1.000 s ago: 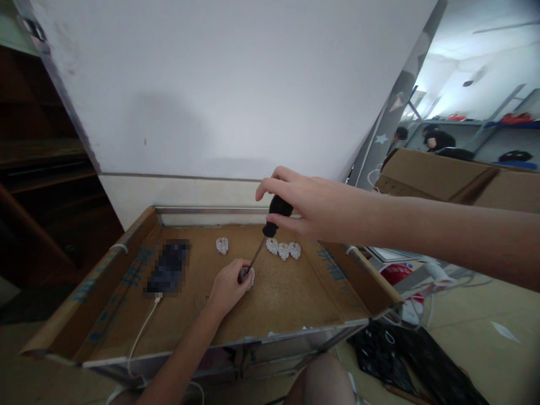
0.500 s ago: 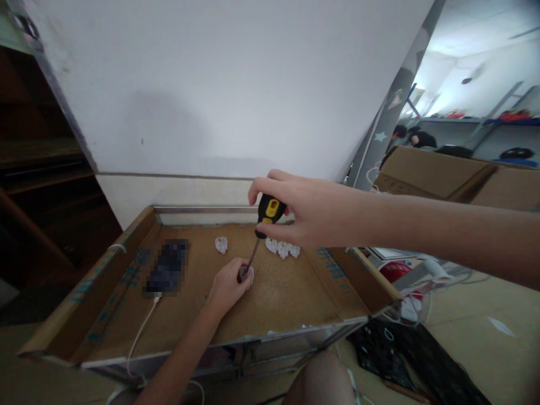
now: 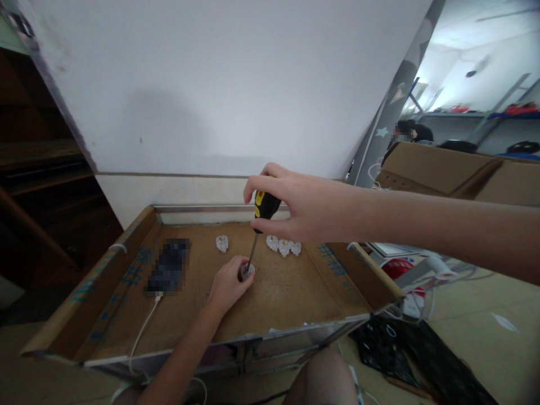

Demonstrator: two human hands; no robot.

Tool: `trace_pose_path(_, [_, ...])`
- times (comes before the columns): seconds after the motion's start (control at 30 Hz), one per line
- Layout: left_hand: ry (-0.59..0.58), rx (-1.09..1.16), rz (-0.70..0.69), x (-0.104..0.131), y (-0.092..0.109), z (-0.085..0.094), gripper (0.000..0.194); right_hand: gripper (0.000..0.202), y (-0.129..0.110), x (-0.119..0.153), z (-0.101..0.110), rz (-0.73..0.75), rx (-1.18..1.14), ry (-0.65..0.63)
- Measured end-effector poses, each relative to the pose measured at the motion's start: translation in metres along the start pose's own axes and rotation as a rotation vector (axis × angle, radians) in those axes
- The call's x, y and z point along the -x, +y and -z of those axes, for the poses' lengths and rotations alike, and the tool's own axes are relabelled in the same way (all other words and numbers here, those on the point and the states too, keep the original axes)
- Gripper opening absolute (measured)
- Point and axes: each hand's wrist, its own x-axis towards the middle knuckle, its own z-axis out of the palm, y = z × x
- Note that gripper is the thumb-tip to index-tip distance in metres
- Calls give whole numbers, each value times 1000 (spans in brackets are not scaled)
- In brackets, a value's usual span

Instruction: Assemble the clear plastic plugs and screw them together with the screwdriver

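My right hand [image 3: 278,199] is closed round the black and yellow handle of a screwdriver [image 3: 265,205], whose shaft points down and slightly left. The screwdriver's tip reaches a small clear plastic piece [image 3: 248,272]. Thumb and fingers of my left hand [image 3: 231,281] pinch that piece against the cardboard surface [image 3: 291,298]; its far side is partly covered by the fingers. Beyond my hands lie similar pieces: a single clear plastic piece [image 3: 221,243] to the left and a cluster of clear pieces [image 3: 284,246] to the right.
A blurred-out dark phone-like object [image 3: 167,267] with a white cable [image 3: 145,329] lies on the left. Raised cardboard sides [image 3: 84,287] edge the surface, with a white wall [image 3: 236,90] behind. An open carton [image 3: 439,171] stands at right; a person [image 3: 415,132] is far behind it.
The screwdriver handle has turned and shifted slightly left with my right hand, so the shaft stands more upright. My left hand keeps its hold on the clear piece.
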Motion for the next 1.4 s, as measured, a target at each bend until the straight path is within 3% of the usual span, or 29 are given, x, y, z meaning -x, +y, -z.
trace_pose_path(0.1, [-8,12,-3,0,0,0,19,25,3,1,0,-34,-12,35])
trace_pose_path(0.2, [-6,21,-1,0,0,0,20,38,5,2,0,-30,-109,22])
trace_pose_path(0.37, [-7,25,8,-1,0,-1,19,25,6,2,0,-59,-23,22])
trace_pose_path(0.5, [4,18,-7,-1,-1,-1,20,36,6,1,-1,-49,-115,20])
trace_pose_path(0.6, [-1,8,-9,-1,-1,-1,19,31,7,1,-2,-79,-25,37])
trace_pose_path(0.7, [-2,-2,-12,-1,-2,-1,19,28,9,0,-2,-41,16,47])
trace_pose_path(0.8, [7,0,-9,-1,-2,-1,19,38,10,-1,-1,-21,-42,29])
trace_pose_path(0.97, [4,21,3,-1,-2,-2,19,39,6,1,0,-49,153,63])
trace_pose_path(1.17, [16,22,1,0,-1,-2,19,39,5,2,0,20,53,41])
trace_pose_path(1.3, [18,12,-1,0,-2,-2,20,28,7,2,-3,27,70,43])
trace_pose_path(1.4, [17,0,-12,-1,-2,-2,20,37,6,2,-6,60,67,98])
